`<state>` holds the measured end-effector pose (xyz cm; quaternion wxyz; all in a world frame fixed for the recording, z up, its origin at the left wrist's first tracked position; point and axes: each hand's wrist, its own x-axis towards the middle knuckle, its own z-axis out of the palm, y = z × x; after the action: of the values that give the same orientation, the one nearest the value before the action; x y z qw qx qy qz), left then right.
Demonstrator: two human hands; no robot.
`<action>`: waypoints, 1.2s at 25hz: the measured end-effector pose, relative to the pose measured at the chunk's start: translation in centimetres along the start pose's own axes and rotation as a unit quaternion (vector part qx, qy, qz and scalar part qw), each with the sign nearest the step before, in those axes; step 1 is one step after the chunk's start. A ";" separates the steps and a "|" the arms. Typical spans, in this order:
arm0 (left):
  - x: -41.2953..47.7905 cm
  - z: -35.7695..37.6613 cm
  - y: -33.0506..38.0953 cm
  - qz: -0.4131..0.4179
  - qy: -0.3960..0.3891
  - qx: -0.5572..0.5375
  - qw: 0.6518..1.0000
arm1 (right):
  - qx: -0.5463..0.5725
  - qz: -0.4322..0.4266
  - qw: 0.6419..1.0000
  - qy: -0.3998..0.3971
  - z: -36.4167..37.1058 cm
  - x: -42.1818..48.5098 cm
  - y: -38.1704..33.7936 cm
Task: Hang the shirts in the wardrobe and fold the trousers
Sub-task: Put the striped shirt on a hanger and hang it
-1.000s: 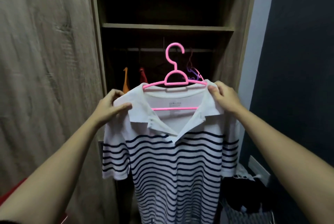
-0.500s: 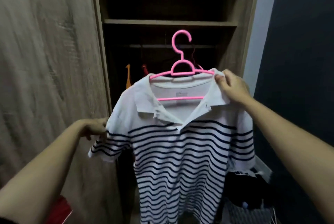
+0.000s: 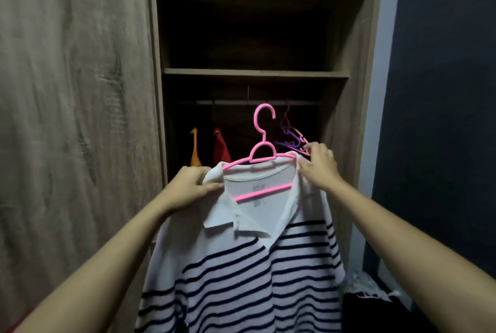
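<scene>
A white polo shirt with navy stripes [image 3: 241, 273] hangs on a pink hanger [image 3: 261, 150], held up in front of the open wardrobe. My left hand [image 3: 189, 185] grips the shirt's left shoulder by the collar. On the other side, my right hand [image 3: 319, 165] pinches the right shoulder where the hanger's end sits. The pink hook points up, just below the wardrobe rail [image 3: 249, 103] and apart from it.
On the rail hang an orange garment [image 3: 195, 148], a red garment [image 3: 221, 148] and purple hangers [image 3: 291, 135]. A wooden shelf [image 3: 255, 73] runs above the rail. The closed wardrobe door [image 3: 72, 118] fills the left. Dark clothes [image 3: 375, 308] lie low on the right.
My left hand has come up from the sleeve to the left shoulder. The shirt and hanger now sit lower in view, and more of the upper wardrobe shows.
</scene>
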<state>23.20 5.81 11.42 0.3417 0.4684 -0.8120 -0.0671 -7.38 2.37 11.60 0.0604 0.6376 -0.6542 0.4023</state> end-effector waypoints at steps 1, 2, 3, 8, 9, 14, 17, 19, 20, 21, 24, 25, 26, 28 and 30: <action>0.4 0.7 0.7 -0.001 0.012 0.038 0.999 | 0.047 0.018 0.998 -0.043 0.6 -0.2 -1.6; 0.7 1.3 1.5 -0.009 0.016 0.072 0.997 | 0.120 0.033 0.986 -0.109 1.2 -0.8 -3.4; 1.0 2.0 2.1 -0.018 0.019 0.096 0.995 | 0.206 0.065 0.961 -0.169 1.8 -1.4 -5.2; 1.4 4.6 5.0 -0.043 0.012 0.166 0.985 | 0.485 0.231 0.822 -0.191 3.9 -2.2 -10.3; 1.5 4.7 5.6 -0.044 -0.019 0.153 0.987 | 0.514 0.255 0.803 -0.160 3.9 -1.6 -10.3; 4.9 3.9 4.6 -0.097 -0.010 0.094 0.991 | 0.445 0.200 0.863 -0.130 4.2 1.1 -9.0; 9.0 4.9 0.6 -0.135 0.129 0.106 0.977 | 0.328 0.136 0.923 -0.148 5.8 4.3 -8.2; 12.2 6.1 -2.1 -0.143 0.152 0.100 0.973 | 0.261 0.108 0.948 -0.144 7.4 7.1 -7.5; 13.7 6.7 -3.3 -0.145 0.145 0.101 0.974 | 0.235 0.094 0.958 -0.138 8.0 8.2 -7.3; 15.1 7.5 -4.4 -0.147 0.139 0.107 0.973 | 0.220 0.080 0.962 -0.141 8.5 9.3 -6.9; 19.1 9.7 -6.5 -0.156 0.170 0.091 0.969 | 0.165 0.044 0.970 -0.172 10.2 13.3 -5.9; 20.3 10.4 -7.1 -0.154 0.180 0.086 0.968 | 0.146 0.035 0.973 -0.177 10.9 15.0 -5.6; 21.4 11.0 -7.6 -0.152 0.180 0.085 0.968 | 0.127 0.021 0.977 -0.170 11.4 16.3 -5.6; 23.2 11.7 -8.6 -0.154 0.165 0.089 0.970 | 0.111 -0.005 0.981 -0.162 12.7 19.1 -5.5; 24.4 12.0 -9.6 -0.165 0.159 0.089 0.969 | 0.098 -0.034 0.983 -0.153 13.4 21.2 -5.7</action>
<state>14.67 -21.70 10.24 0.4075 0.6293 -0.6613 0.0249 -0.32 -21.55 17.74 -0.0897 0.7165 -0.5911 0.3595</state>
